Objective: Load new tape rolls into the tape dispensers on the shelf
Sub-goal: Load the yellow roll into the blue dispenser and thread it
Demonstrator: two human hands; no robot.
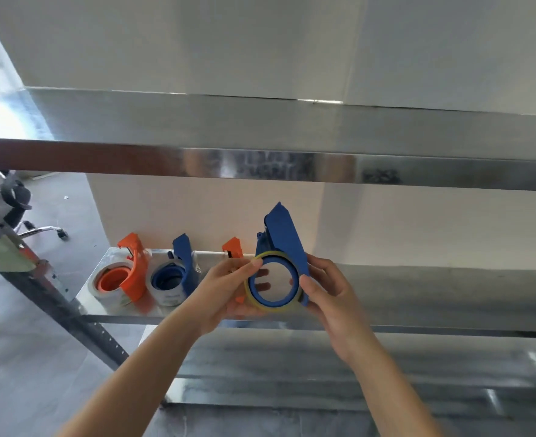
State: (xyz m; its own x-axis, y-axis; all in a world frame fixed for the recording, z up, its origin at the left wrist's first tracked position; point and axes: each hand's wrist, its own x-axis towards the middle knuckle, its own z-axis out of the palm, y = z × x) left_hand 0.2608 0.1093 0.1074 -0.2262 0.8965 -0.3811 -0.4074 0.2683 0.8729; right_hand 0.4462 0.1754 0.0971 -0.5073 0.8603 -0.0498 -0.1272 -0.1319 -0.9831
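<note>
We hold a blue dispenser (284, 234) above the metal shelf (418, 288), a clear yellowish tape roll (274, 307) ringing its round hub.
Our left grip (228, 288) pinches the roll's rim; our right grip (326, 291) clasps the plastic body. Left of both, an orange dispenser (128, 275) and a second blue dispenser (178, 275) hold white rolls.

We're looking at the metal shelf (418, 291) carrying an orange dispenser (134, 272) and a blue dispenser (183, 266), both sitting left of our grip, with a second orange dispenser (232, 247) peeking out just behind it.
</note>
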